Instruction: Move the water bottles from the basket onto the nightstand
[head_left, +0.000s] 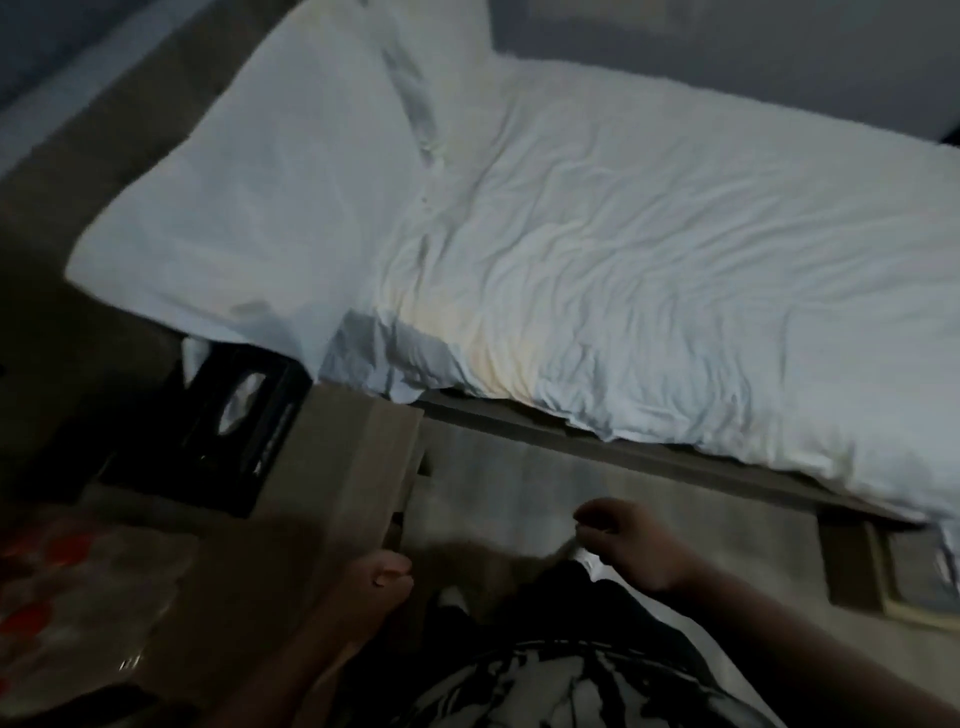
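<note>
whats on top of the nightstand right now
A black tissue box sits on the nightstand, toward its back. No water bottle shows there. The pillow overhangs the back edge and hides whatever lies under it.

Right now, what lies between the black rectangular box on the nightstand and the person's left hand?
Head view: only bare brown wooden nightstand top separates the black rectangular box from the left hand.
</note>
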